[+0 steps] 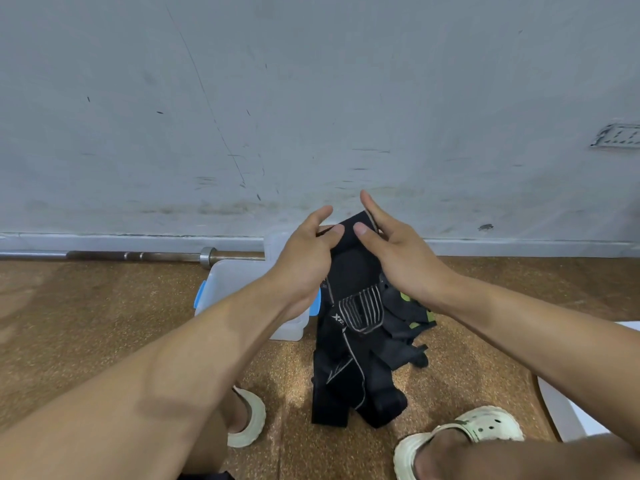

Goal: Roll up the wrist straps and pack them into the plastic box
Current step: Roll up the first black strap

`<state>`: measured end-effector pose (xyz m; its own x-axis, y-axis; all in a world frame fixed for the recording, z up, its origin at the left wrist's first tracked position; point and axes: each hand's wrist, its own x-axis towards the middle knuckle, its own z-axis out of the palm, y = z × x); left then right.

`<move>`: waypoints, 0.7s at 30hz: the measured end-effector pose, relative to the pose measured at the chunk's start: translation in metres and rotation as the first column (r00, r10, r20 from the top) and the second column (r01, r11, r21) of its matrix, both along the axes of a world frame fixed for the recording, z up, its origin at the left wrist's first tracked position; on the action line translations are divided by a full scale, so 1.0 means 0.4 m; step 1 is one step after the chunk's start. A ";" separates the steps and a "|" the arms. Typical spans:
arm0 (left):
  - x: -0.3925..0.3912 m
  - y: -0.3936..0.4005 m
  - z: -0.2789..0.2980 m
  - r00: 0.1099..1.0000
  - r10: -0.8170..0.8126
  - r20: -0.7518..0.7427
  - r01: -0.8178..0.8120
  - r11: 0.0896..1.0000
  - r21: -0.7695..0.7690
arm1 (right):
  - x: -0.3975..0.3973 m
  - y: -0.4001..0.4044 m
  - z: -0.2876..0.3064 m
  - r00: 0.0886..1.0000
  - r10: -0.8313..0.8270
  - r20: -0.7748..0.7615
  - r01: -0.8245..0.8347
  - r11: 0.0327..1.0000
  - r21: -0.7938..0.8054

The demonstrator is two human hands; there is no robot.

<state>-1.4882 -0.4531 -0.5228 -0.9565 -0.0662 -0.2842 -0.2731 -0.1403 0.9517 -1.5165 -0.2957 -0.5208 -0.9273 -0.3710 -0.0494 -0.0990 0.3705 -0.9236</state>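
A: Where the speckled brown cork-like floor (104, 323) runs nearest the camera, what's there?

B: Two feet in pale cream perforated clogs (485, 429), one on each side, and a white flat object (571, 410) at the floor's right edge; I can't tell what it is.

A: And the strap?

B: The long black fabric wrist strap with grey stitching (349, 271) hangs between the feet, its lower end folding onto the floor. Its top end is held up in the air between both hands.

A: How do the fingers sit?

B: The left hand (304, 251) pinches the strap's upper left edge, thumb and forefinger closed on it. The right hand (401, 251) holds the upper right edge, thumb pressed on the front, index finger straight along the side.

A: Anything under them?

B: A heap of more black straps with yellow-green accents (412, 317) lies just right of the hanging one. The translucent plastic box with blue clips (235, 278) stands on the floor behind the left forearm.

A: Further back?

B: A steel barbell (138, 255) lies along the floor's far edge, against the scuffed grey wall (311, 98).
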 end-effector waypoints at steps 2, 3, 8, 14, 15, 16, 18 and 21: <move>-0.005 -0.004 0.004 1.000 0.010 -0.012 -0.010 1.000 0.017 | 0.000 0.005 0.002 1.000 -0.012 0.002 0.012 0.996 -0.089; -0.004 -0.004 0.010 1.000 0.018 -0.013 -0.017 0.999 0.044 | -0.001 0.008 0.000 1.000 -0.022 -0.010 0.020 0.991 -0.129; -0.003 -0.008 0.032 0.995 0.042 0.090 -0.057 0.983 0.172 | -0.006 0.023 0.006 0.988 -0.031 -0.153 0.012 0.992 -0.126; -0.015 -0.015 0.034 0.998 0.057 0.026 -0.060 0.988 0.143 | -0.017 0.040 0.001 0.999 -0.008 0.042 0.017 0.972 -0.234; -0.015 -0.018 0.033 0.999 0.053 0.009 -0.054 0.990 0.130 | -0.018 0.039 0.005 0.993 -0.001 0.116 0.032 0.963 -0.267; -0.015 -0.020 0.030 0.999 0.044 -0.006 -0.043 0.993 0.111 | -0.020 0.039 0.007 0.984 0.007 0.180 0.047 0.956 -0.291; -0.012 -0.023 0.027 0.999 0.025 -0.030 -0.022 0.996 0.090 | -0.022 0.037 0.010 0.968 0.016 0.250 0.066 0.946 -0.318; -0.011 -0.026 0.028 0.999 0.015 -0.037 -0.012 0.996 0.083 | -0.025 0.041 0.005 0.976 0.014 0.218 0.059 0.944 -0.325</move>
<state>-1.4926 -0.4637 -0.5115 -0.9657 -0.0571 -0.2533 -0.2350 -0.2227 0.9461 -1.5265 -0.2794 -0.5188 -0.9165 -0.3793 -0.1272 0.1198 0.0434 -0.9919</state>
